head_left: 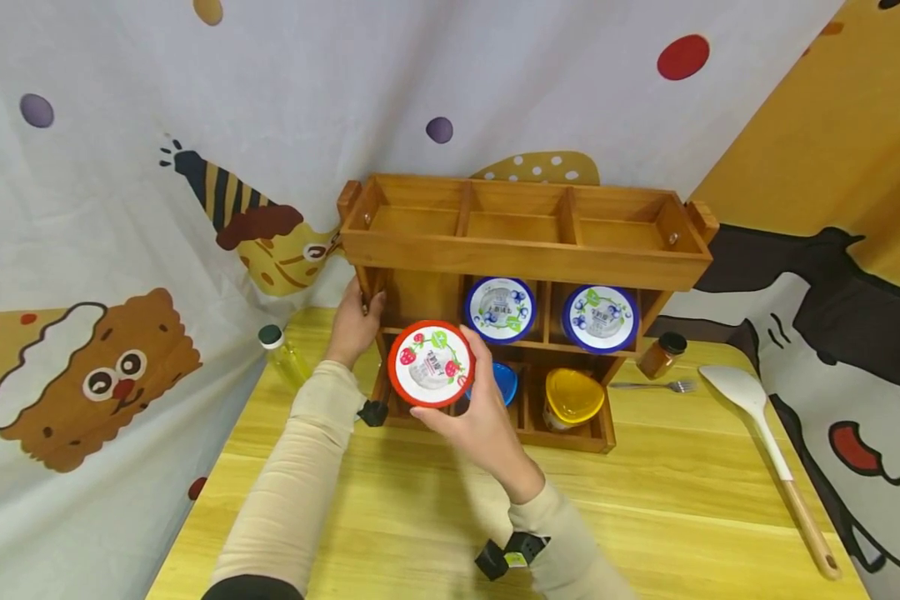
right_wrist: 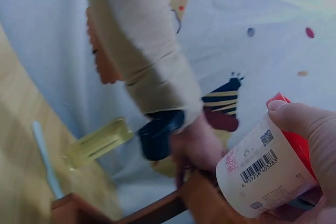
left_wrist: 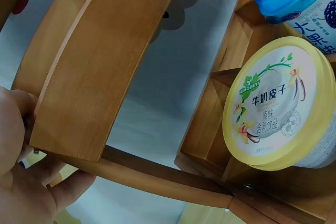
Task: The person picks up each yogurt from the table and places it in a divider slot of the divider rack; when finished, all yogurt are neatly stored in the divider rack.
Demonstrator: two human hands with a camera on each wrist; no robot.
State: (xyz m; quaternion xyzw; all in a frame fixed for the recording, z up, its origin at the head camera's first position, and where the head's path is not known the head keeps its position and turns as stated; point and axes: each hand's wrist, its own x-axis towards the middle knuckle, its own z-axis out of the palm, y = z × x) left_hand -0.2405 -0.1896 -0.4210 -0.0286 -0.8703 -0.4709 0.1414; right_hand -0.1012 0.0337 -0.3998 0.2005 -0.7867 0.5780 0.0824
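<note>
My right hand (head_left: 487,425) grips a tub with a red lid (head_left: 431,364), strawberries printed on top, in front of the left side of a wooden shelf (head_left: 525,254). In the right wrist view the tub's white side with a barcode (right_wrist: 260,166) faces the camera. My left hand (head_left: 356,323) holds the shelf's left side panel; in the left wrist view its fingers (left_wrist: 73,188) curl around the wood. Two blue-rimmed tubs (head_left: 500,310) stand on the middle level. Below are a blue-lidded container (head_left: 505,383), partly hidden, and a yellow-lidded one (head_left: 574,397). A pale-yellow-lidded tub (left_wrist: 273,103) shows in the left wrist view.
An oil bottle with a dark cap (head_left: 287,357) stands left of the shelf. On the right are a small brown jar (head_left: 662,355), a fork (head_left: 656,386) and a white spatula with wooden handle (head_left: 768,450). A printed cloth (head_left: 285,100) hangs behind the table (head_left: 390,533).
</note>
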